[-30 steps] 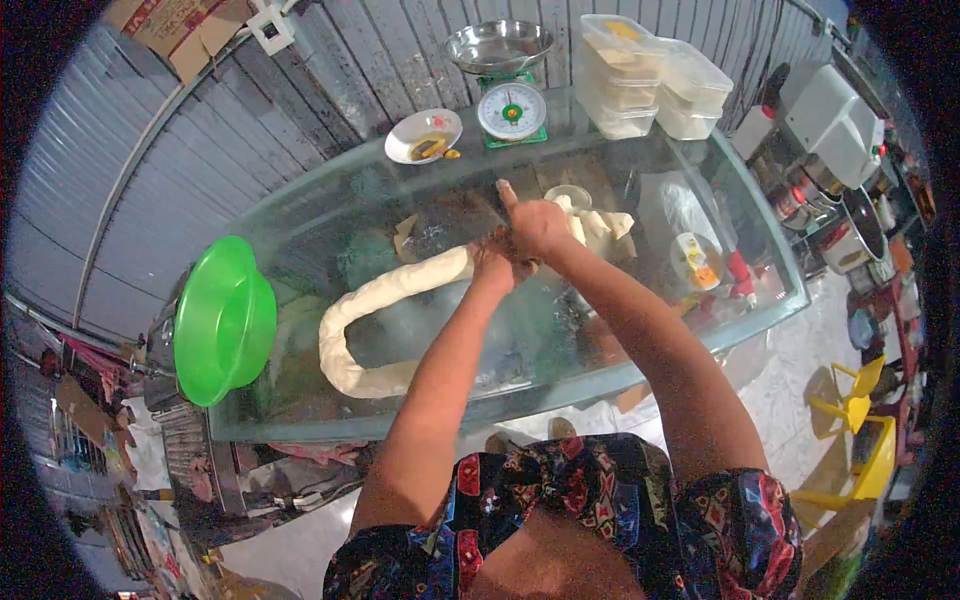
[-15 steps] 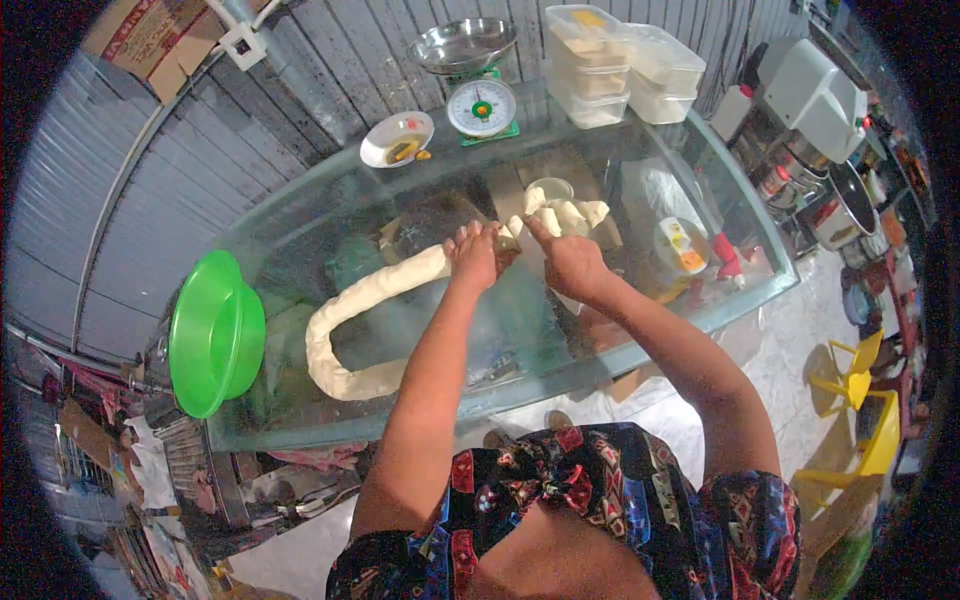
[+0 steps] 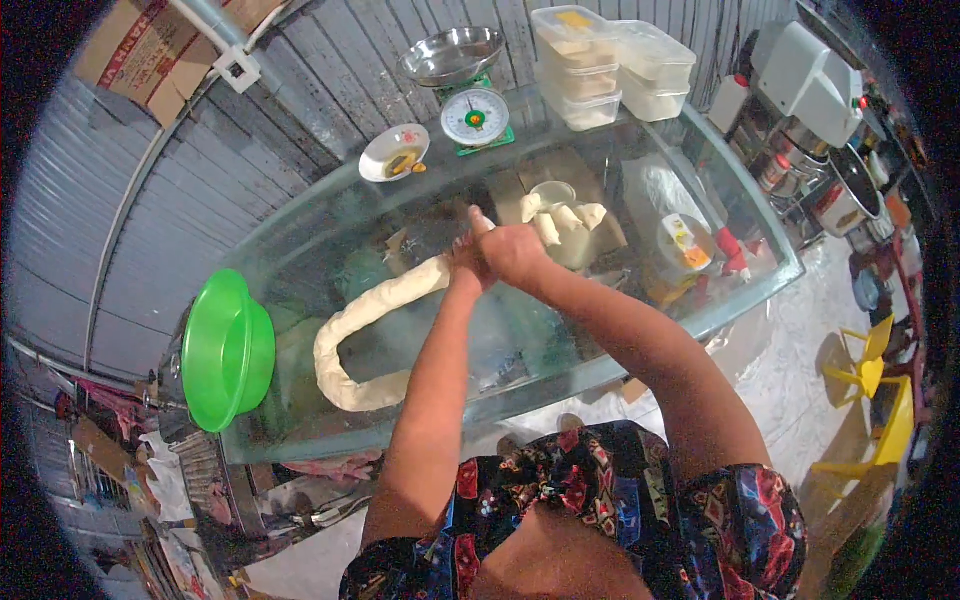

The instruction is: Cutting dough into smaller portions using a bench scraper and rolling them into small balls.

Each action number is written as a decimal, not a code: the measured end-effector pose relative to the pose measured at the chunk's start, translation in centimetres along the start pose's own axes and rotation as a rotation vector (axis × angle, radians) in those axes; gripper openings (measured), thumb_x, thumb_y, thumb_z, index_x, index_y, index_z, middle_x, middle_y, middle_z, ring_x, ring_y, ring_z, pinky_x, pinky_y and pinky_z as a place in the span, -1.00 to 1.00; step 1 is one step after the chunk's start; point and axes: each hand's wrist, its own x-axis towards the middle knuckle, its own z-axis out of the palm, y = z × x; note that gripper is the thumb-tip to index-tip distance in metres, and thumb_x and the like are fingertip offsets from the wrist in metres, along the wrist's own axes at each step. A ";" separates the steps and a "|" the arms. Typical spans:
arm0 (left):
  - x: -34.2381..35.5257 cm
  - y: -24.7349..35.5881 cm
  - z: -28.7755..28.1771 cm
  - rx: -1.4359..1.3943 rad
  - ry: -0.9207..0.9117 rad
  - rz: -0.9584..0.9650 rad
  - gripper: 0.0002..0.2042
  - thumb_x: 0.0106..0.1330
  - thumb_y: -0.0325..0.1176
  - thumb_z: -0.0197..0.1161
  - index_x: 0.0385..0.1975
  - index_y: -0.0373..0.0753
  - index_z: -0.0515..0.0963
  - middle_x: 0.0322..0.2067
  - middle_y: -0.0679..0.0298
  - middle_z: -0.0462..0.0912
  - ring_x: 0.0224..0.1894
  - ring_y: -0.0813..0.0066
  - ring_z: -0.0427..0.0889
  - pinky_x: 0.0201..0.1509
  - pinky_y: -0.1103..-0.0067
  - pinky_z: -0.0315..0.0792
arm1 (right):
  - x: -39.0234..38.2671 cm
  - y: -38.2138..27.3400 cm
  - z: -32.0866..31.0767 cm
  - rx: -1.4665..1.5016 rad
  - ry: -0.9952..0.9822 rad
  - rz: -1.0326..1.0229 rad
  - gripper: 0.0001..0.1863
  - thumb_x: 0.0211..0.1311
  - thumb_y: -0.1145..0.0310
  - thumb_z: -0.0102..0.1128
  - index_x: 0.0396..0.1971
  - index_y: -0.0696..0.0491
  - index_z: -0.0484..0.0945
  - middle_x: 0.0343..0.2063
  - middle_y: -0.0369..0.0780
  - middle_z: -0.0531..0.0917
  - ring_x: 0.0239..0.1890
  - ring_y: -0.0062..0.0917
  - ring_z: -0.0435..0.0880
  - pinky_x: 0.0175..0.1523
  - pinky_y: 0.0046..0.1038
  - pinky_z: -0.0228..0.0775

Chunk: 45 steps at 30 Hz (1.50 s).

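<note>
Dough rope [image 3: 328, 350] bends in a U on the glass desk [image 3: 295, 300], far end at the left hand [image 3: 468, 265] — the right hand [image 3: 515, 253] overlaps, fingers curled; what either grasps, I cannot tell.

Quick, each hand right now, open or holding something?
Left hand: at the dough rope, grip hidden; can't tell.
Right hand: overlaps the left; fingers mostly hidden, can't tell.

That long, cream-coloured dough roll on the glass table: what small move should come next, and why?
Perhaps ease the right hand rightward: it crowds the left hand by the far end of the dough roll, while short cream-coloured dough pieces lie on that side.
</note>
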 end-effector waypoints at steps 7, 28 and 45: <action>3.0 -3.3 3.5 -1.321 -0.134 -0.256 -0.36 0.22 0.19 -0.23 0.08 -0.24 0.27 0.08 0.10 0.40 0.14 0.22 0.32 0.24 0.25 0.05 | 1.8 -1.2 0.8 -0.036 -0.101 -0.048 -0.34 0.18 0.20 -0.05 0.27 0.08 0.05 -0.52 -0.14 0.65 -0.53 -0.33 0.66 -0.53 -0.28 0.43; -1.6 0.7 0.4 -0.053 0.102 0.144 -0.38 -0.03 0.10 0.29 0.09 0.15 0.34 -0.01 0.23 0.35 0.14 0.14 0.24 0.16 0.15 0.06 | -9.8 23.7 -2.6 0.574 0.494 0.588 -0.28 -0.06 0.38 0.18 0.20 -0.15 0.16 -0.22 -0.01 0.59 -0.18 -0.04 0.56 -0.08 -0.16 0.39; -1.9 -0.5 0.4 -0.005 0.119 0.135 -0.25 -0.01 0.10 0.26 0.23 0.11 0.15 -0.01 0.18 0.34 0.11 0.13 0.24 0.13 0.09 0.03 | -7.8 16.9 -0.5 0.014 0.098 0.231 -0.22 -0.12 0.37 0.27 0.21 -0.07 0.16 0.21 -0.17 0.23 0.25 -0.28 0.19 0.24 -0.03 0.01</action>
